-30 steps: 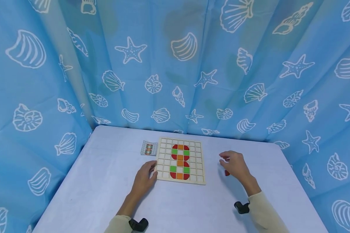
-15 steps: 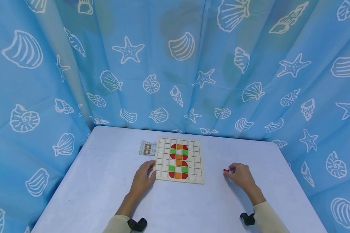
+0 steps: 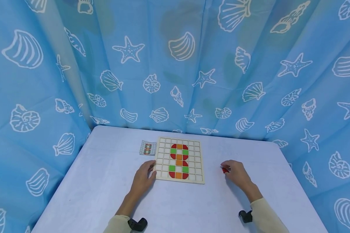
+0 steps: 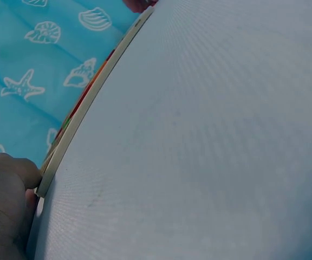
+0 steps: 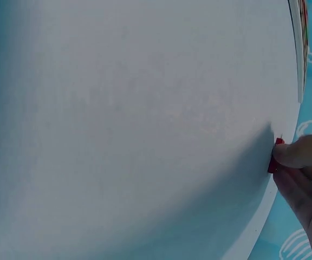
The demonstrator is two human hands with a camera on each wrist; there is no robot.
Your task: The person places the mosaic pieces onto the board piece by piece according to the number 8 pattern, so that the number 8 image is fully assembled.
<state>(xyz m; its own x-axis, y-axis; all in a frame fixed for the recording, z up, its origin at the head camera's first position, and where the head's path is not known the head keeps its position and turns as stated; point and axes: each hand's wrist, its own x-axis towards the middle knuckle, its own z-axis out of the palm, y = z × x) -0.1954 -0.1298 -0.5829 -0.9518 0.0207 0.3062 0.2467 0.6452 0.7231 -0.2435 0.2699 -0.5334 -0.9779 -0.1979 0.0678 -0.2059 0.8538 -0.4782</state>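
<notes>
A square wooden grid board (image 3: 195, 161) lies on the white table, with red, green and orange tiles set in its middle columns. My left hand (image 3: 143, 177) holds the board's left edge; in the left wrist view its thumb (image 4: 28, 172) lies against the near corner. To the right of the board, my right hand (image 3: 238, 174) pinches a small red tile (image 3: 225, 170) between thumb and fingers. The right wrist view shows this red tile (image 5: 272, 164) partly covered by the fingertips, close over the tabletop.
Beyond the board's upper left corner lies a small picture card (image 3: 143, 149) with a grid and coloured pattern. A blue shell-print curtain (image 3: 163, 71) hangs behind and beside the white table (image 3: 175, 207).
The right hand came down to the red tile on the table, took it between thumb and fingers, and now turns it slightly to the left. The left hand stays at the board.
</notes>
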